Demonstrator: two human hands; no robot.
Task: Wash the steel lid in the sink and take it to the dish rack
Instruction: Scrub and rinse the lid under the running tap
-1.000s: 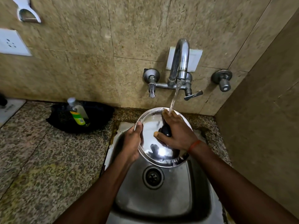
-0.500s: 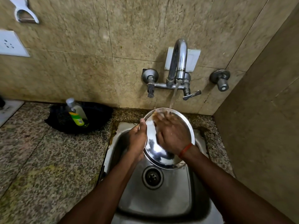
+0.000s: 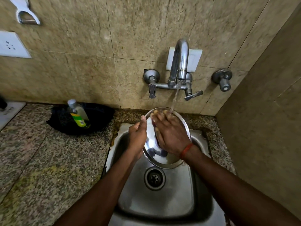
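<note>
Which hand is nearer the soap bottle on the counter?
Left. The left hand grips the lid's left rim, on the side facing the soap bottle; the right hand lies flat on the lid, farther away.

Both hands on steel lid (image 3: 154,154) under tap (image 3: 179,62)

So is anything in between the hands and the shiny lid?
No, nothing is. The left hand grips the steel lid by its left rim, and the right hand lies flat on its face under the running water. The dish rack is not in view, so that path cannot be judged.
</note>
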